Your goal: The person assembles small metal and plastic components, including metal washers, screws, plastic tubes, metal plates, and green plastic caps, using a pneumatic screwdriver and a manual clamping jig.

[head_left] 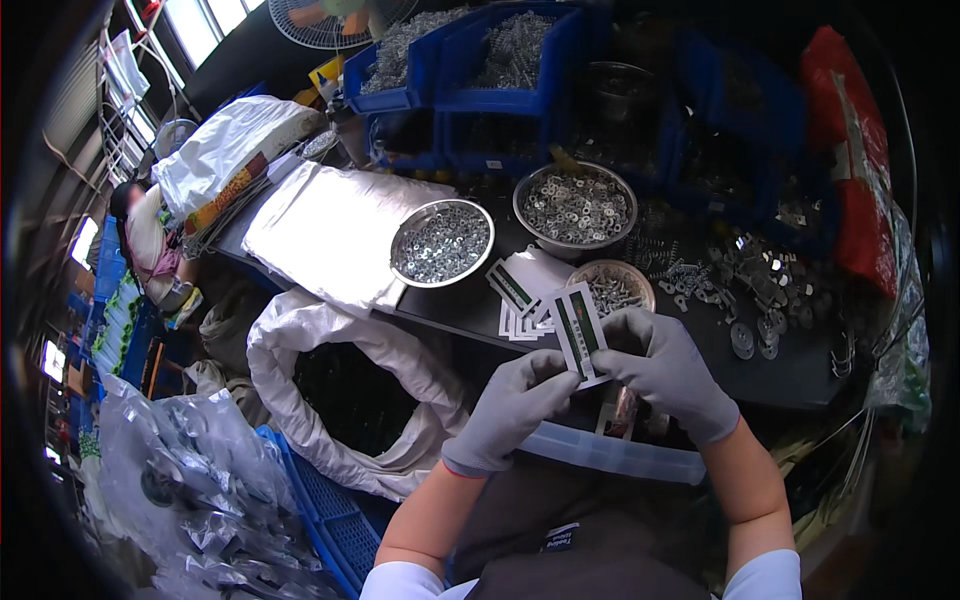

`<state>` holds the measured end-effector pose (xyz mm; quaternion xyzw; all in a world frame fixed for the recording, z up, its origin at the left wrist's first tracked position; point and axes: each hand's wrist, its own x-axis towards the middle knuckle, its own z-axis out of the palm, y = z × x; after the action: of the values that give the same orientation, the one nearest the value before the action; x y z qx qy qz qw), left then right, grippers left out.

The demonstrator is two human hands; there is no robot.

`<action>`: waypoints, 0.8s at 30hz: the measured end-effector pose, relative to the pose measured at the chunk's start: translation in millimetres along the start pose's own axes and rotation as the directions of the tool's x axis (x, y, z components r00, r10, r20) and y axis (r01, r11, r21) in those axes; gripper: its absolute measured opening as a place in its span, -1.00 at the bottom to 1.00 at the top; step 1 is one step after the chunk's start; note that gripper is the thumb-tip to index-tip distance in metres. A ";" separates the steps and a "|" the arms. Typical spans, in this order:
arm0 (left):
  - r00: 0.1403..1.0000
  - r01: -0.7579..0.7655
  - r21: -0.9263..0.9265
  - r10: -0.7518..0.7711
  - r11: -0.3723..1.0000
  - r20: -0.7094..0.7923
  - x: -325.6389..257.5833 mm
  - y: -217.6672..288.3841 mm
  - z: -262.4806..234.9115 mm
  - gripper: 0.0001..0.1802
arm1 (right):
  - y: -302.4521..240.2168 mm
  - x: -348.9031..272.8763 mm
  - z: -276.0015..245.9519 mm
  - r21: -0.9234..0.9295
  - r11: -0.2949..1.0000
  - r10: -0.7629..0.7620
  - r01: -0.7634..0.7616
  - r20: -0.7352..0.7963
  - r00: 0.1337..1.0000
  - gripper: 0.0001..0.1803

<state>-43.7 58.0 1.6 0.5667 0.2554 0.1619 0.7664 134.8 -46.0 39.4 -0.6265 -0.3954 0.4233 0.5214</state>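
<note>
Between my two gloved hands I hold a small flat white packet or card (578, 333) with a dark green panel, tilted slightly. My left hand (518, 405), in a grey glove, pinches its lower left edge. My right hand (668, 365), gloved alike, grips its lower right corner. Just beyond, on the dark table, lie similar green-and-white cards (514, 287) in a loose pile. A bowl of small metal screws or similar hardware (618, 285) stands right behind my right hand, partly covered by it.
Steel bowls of washers (575, 205) and small metal parts (442, 243) stand on the table (460, 308). Blue bins (497, 65) of hardware rise behind. Loose springs and metal plates (770, 290) lie right. An open white sack (275, 345) and clear plastic bags (200, 480) are left; another person (155, 235) sits far left.
</note>
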 end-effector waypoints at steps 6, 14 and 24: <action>0.976 -0.040 -0.033 0.032 0.999 -0.214 -12.1 -10.6 19.5 -0.77 | 6.1 -33.6 16.9 -0.780 0.473 -0.747 0.411 -0.108 0.656 -0.62; 0.996 -0.014 -0.117 0.004 0.993 -0.091 -22.8 -33.7 35.4 -0.77 | 39.1 -61.0 26.9 -0.814 0.480 -0.659 0.327 -0.088 0.747 -0.65; 0.956 -0.266 0.320 0.291 0.909 -0.034 -32.3 -57.4 35.0 -0.86 | 55.3 -67.2 18.6 -0.656 0.637 -0.600 0.404 -0.094 0.794 -0.76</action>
<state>-52.4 -4.4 -38.3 0.7041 0.2249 0.2501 0.6254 98.1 -110.9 -9.1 -0.6788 -0.5843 0.0083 0.4447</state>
